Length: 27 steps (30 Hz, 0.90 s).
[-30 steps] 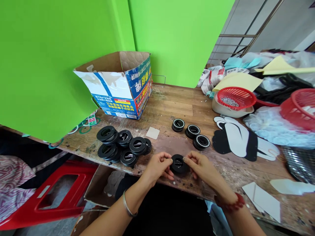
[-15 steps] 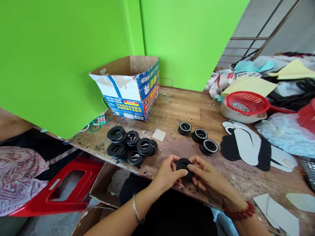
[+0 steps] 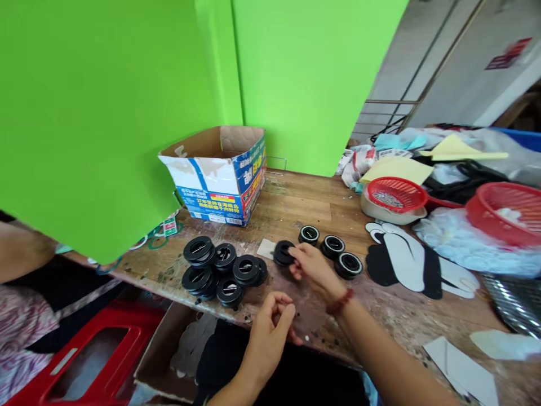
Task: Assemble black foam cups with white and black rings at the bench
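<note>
My right hand (image 3: 311, 267) reaches forward over the wooden table (image 3: 304, 208) and grips a black round disc (image 3: 282, 252) by its edge, just left of a row of three black discs with white rims (image 3: 333, 248). My left hand (image 3: 270, 327) hovers near the table's front edge with its fingers loosely curled and nothing in it. A pile of several black slotted discs (image 3: 222, 270) lies to the left of both hands. A small pale square card (image 3: 266, 248) lies beside the held disc.
An open cardboard box (image 3: 217, 172) stands at the back left. Black and white cut-out shapes (image 3: 406, 262) lie to the right, with red baskets (image 3: 397, 194) and bags of clutter behind. A red stool (image 3: 84, 361) stands below the table. Another person's arm (image 3: 21, 251) shows at the far left.
My right hand carried the black disc from the front edge forward toward the row of discs. My left hand let go of it and stayed near the edge.
</note>
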### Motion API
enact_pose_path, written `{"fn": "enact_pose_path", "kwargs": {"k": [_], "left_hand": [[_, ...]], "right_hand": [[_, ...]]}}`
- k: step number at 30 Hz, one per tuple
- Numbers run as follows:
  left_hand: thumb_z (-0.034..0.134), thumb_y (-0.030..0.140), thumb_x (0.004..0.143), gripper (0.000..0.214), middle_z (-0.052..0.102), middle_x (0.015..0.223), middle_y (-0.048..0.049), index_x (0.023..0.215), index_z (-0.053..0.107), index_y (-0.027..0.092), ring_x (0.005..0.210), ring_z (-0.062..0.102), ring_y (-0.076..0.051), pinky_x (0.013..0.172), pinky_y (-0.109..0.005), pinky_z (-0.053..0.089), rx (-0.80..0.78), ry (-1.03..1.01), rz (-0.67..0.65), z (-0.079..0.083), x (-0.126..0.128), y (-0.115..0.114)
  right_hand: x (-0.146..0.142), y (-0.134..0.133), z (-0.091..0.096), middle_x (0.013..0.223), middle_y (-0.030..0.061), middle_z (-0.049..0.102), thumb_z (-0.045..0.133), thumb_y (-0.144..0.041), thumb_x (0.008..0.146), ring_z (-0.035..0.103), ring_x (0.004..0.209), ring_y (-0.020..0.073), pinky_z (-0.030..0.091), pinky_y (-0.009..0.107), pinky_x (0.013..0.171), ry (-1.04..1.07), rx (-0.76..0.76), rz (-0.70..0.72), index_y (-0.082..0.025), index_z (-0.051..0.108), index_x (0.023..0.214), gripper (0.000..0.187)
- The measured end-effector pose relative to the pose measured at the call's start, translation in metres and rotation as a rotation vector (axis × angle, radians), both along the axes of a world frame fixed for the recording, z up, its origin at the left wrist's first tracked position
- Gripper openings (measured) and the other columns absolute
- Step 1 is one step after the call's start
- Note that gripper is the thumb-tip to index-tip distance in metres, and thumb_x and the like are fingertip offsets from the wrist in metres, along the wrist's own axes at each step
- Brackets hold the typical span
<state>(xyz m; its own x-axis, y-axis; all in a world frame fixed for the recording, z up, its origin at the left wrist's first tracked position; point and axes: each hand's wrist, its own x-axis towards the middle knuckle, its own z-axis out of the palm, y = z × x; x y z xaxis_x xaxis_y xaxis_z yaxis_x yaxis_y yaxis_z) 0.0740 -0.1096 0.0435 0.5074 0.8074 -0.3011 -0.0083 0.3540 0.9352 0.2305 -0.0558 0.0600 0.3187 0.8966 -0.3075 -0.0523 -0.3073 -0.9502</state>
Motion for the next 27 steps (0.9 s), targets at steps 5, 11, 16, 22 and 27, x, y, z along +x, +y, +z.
{"fn": "enact_pose_path", "kwargs": {"k": [5, 11, 16, 22, 27], "left_hand": [[0.063, 0.074, 0.069, 0.059, 0.049, 0.058, 0.0049, 0.085, 0.055, 0.018, 0.051, 0.052, -0.012, 0.054, -0.026, 0.053, 0.002, 0.075, -0.077, -0.005, -0.007, 0.002], [0.068, 0.079, 0.060, 0.064, 0.050, 0.056, 0.0039, 0.079, 0.059, 0.018, 0.053, 0.054, -0.014, 0.057, -0.028, 0.054, -0.014, 0.109, -0.076, -0.006, -0.008, 0.009], [0.072, 0.078, 0.053, 0.064, 0.051, 0.057, 0.0032, 0.074, 0.061, 0.019, 0.054, 0.053, -0.015, 0.056, -0.030, 0.055, -0.033, 0.121, -0.112, -0.005, 0.002, 0.013], [0.072, 0.079, 0.053, 0.065, 0.052, 0.055, 0.0030, 0.073, 0.061, 0.018, 0.053, 0.054, -0.015, 0.055, -0.027, 0.052, 0.000, 0.145, -0.210, -0.003, 0.018, 0.011], [0.075, 0.076, 0.053, 0.062, 0.050, 0.057, 0.0036, 0.072, 0.060, 0.018, 0.054, 0.050, -0.013, 0.057, -0.029, 0.054, -0.039, 0.129, -0.208, -0.001, 0.025, 0.006]], "right_hand": [[-0.024, 0.041, -0.008, 0.044, -0.0092, 0.046, 0.054, -0.031, 0.084, 0.045, 0.036, 0.0110, 0.032, 0.021, 0.039, -0.082, -0.002, 0.040, -0.022, 0.043, 0.080, 0.015], [0.018, -0.030, -0.002, 0.079, 0.0013, 0.059, 0.061, -0.018, 0.080, 0.054, 0.078, 0.0164, 0.043, 0.029, 0.075, -0.628, 0.245, -0.066, -0.019, 0.057, 0.086, 0.007], [0.108, -0.096, -0.004, 0.100, 0.0121, 0.064, 0.053, -0.024, 0.092, 0.054, 0.098, 0.0240, 0.042, 0.034, 0.088, -1.381, -0.117, -0.266, -0.014, 0.066, 0.092, 0.016], [0.173, -0.131, -0.014, 0.095, 0.0262, 0.069, 0.059, -0.027, 0.090, 0.059, 0.094, 0.0345, 0.041, 0.040, 0.082, -1.473, -0.487, -0.345, -0.001, 0.070, 0.091, 0.028], [0.182, -0.134, -0.019, 0.082, 0.0215, 0.072, 0.050, -0.026, 0.094, 0.066, 0.083, 0.0299, 0.040, 0.033, 0.070, -1.434, -0.563, -0.319, -0.007, 0.072, 0.081, 0.032]]}}
